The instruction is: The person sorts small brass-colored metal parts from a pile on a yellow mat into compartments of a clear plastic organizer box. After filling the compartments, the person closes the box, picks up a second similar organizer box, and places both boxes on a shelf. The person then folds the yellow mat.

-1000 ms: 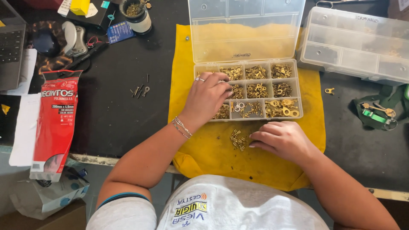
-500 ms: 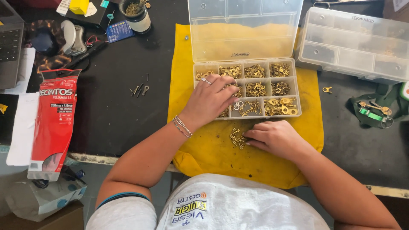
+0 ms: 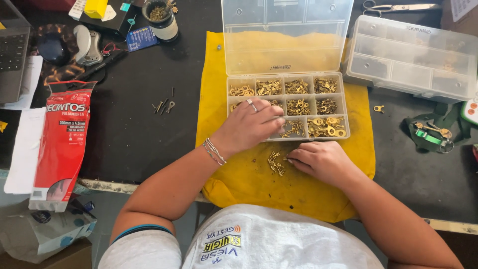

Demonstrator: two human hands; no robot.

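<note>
Shifted slightly, the left hand point(image 3: 249, 127) is laid knuckles-up over the organizer box point(image 3: 289, 106) of brass terminals, grip hidden. Loose terminals point(image 3: 275, 163) are pinched just left of the curled right hand point(image 3: 322, 160).

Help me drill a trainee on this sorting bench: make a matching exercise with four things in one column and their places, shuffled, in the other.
Things:
1. left hand
2. right hand
3. red packet
4. scissors

Places:
A. far edge of the bench, behind the shut clear box
B. over the open organiser
C. on the yellow cloth, by a small heap of brass terminals
D. left side of the bench

Pairs: 1-B, 2-C, 3-D, 4-A
</note>
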